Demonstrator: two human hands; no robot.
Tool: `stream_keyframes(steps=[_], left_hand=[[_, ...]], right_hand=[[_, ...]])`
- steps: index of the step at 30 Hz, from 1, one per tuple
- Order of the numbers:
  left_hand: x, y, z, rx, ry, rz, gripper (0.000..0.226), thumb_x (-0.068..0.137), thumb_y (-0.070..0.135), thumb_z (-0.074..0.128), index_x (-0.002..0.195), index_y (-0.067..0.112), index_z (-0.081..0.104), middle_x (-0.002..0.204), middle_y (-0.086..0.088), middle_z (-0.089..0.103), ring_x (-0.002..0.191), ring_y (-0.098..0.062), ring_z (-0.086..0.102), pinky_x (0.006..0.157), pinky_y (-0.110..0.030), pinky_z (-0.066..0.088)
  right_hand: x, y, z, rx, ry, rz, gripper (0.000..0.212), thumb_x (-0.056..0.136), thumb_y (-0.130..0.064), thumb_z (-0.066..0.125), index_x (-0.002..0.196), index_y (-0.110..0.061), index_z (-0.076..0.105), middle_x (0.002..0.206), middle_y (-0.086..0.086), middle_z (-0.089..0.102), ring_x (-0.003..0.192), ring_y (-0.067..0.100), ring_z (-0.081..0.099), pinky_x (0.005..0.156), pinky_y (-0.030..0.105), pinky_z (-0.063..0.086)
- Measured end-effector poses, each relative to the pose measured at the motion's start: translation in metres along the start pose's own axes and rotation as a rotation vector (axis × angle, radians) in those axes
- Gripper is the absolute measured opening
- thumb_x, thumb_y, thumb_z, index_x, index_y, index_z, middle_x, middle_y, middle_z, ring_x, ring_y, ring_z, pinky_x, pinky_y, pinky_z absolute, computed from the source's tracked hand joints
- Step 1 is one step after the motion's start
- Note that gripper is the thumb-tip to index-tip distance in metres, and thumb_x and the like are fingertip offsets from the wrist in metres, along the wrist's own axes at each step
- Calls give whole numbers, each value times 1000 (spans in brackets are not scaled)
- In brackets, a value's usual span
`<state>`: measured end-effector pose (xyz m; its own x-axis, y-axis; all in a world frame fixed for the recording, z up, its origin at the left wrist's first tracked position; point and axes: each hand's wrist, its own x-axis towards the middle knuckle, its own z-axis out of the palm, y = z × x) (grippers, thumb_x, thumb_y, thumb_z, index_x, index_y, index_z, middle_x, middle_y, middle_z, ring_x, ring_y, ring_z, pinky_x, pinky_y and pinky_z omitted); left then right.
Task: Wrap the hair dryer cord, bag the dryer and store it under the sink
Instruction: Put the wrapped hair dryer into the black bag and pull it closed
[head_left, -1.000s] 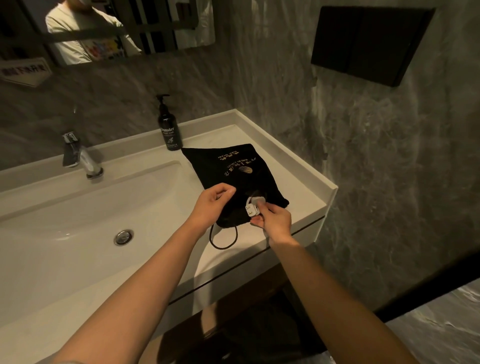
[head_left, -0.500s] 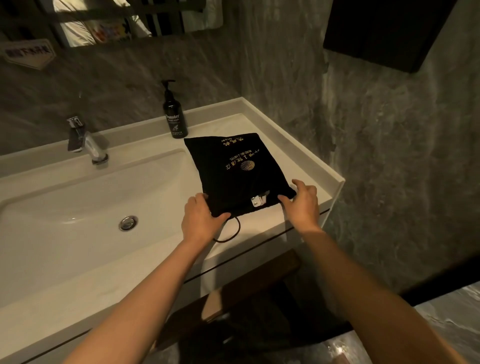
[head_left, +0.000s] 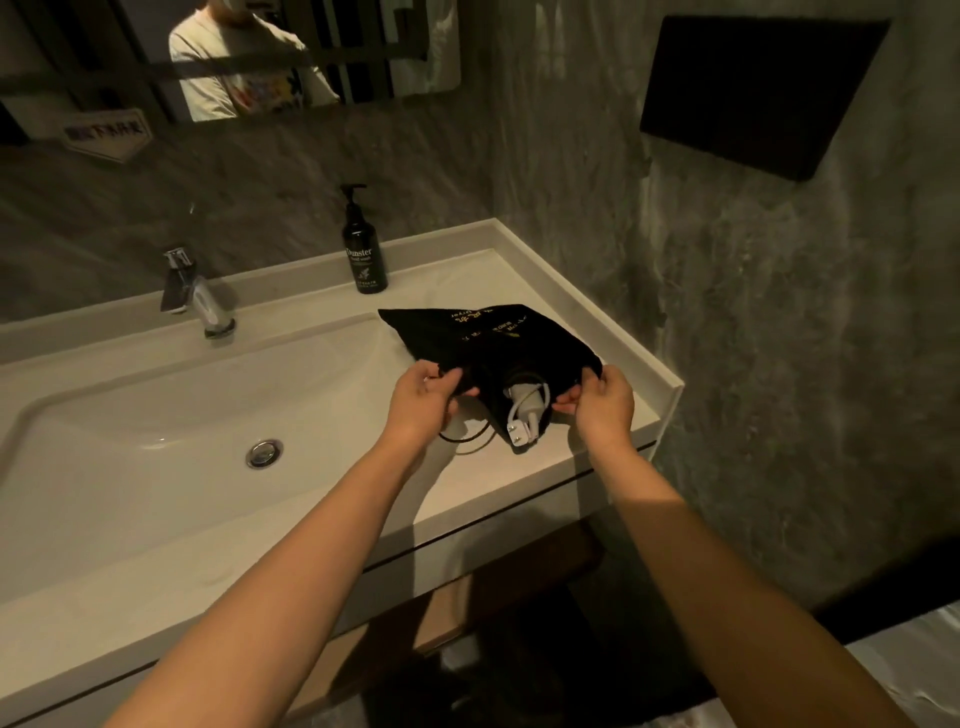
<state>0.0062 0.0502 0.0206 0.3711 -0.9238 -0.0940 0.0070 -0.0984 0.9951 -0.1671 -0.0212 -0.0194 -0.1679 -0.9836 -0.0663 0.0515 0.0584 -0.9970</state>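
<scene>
A black cloth bag (head_left: 488, 338) with gold lettering lies on the white counter to the right of the basin, its near edge lifted. My left hand (head_left: 423, 400) pinches the bag's mouth at its left corner. My right hand (head_left: 602, 400) pinches the right corner. Between them the mouth gapes, and the hair dryer's grey handle end with its wrapped white cord and plug (head_left: 524, 415) pokes out toward me. The rest of the dryer is hidden inside the bag. A black drawstring loop (head_left: 467, 441) trails on the counter under my left hand.
A black pump bottle (head_left: 363, 254) stands at the back of the white counter (head_left: 519, 483). The faucet (head_left: 197, 301) and basin drain (head_left: 264, 452) are to the left. A grey wall closes the right side. A dark open shelf space (head_left: 493, 639) lies under the counter.
My hands went from the plug and bag, to flat on the bag's near corners, to pinching and lifting its mouth. The dryer's handle end and plug now show more.
</scene>
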Motion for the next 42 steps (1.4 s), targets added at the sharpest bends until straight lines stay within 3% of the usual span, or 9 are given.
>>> stream_keyframes(steps=[5, 9, 19, 23, 27, 31, 37, 40, 42], left_hand=[[6, 35, 3, -30, 44, 102, 27, 97, 7, 49, 73, 14, 38, 63, -14, 43, 46, -8, 59, 34, -11, 31], [12, 63, -6, -66, 79, 116, 18, 97, 11, 49, 79, 16, 45, 71, -11, 58, 32, 1, 43, 35, -14, 27], [46, 129, -18, -186, 120, 152, 10, 98, 13, 47, 96, 7, 55, 61, 1, 53, 36, -2, 36, 37, -17, 27], [59, 150, -27, -180, 101, 181, 14, 97, 16, 50, 86, 12, 58, 66, -1, 56, 44, -6, 39, 39, -17, 29], [71, 161, -41, 19, 46, 224, 16, 97, 18, 50, 84, 10, 56, 55, -6, 57, 32, -3, 40, 33, -15, 23], [86, 161, -57, 216, -17, 247, 19, 96, 25, 54, 95, 8, 61, 46, -1, 57, 45, -14, 36, 39, -19, 24], [86, 183, -70, 978, -236, 244, 82, 61, 88, 44, 72, 10, 66, 70, -5, 65, 68, -17, 58, 67, -31, 44], [93, 189, -74, 1225, -341, 232, 54, 77, 66, 58, 61, 14, 67, 56, 4, 54, 60, -14, 50, 58, -27, 35], [100, 193, -83, 1134, -490, 229, 32, 85, 45, 62, 69, 20, 75, 56, 8, 62, 66, -11, 51, 63, -23, 36]], right_hand=[[8, -33, -13, 9, 10, -80, 17, 98, -10, 38, 85, -10, 50, 62, 5, 49, 51, 15, 50, 53, 31, 52], [17, -74, -21, 3, -5, -175, 21, 96, -8, 40, 77, -13, 47, 60, 4, 46, 46, 14, 46, 40, 21, 48], [47, -151, -15, -17, -86, -200, 30, 95, -11, 44, 66, -16, 43, 59, 5, 47, 45, 14, 45, 33, 19, 40], [57, -168, -15, 8, -99, -194, 26, 96, -14, 45, 70, -14, 48, 63, 4, 50, 52, 14, 48, 41, 20, 43], [64, -168, -4, -5, -29, -204, 27, 93, -16, 50, 66, -16, 47, 62, 4, 49, 54, 14, 48, 45, 22, 43], [72, -159, 6, -31, 24, -218, 25, 91, -19, 52, 65, -19, 52, 72, 7, 53, 73, 22, 53, 69, 35, 41], [82, -152, 26, -22, 68, -206, 32, 95, -19, 46, 63, -17, 45, 65, 3, 43, 62, 14, 42, 60, 31, 31], [84, -152, 36, -49, 97, -193, 30, 95, -19, 45, 65, -16, 46, 67, 3, 43, 64, 14, 42, 59, 31, 31], [84, -150, 38, -40, 118, -187, 31, 96, -19, 44, 65, -16, 43, 65, 3, 40, 61, 13, 40, 58, 31, 30]])
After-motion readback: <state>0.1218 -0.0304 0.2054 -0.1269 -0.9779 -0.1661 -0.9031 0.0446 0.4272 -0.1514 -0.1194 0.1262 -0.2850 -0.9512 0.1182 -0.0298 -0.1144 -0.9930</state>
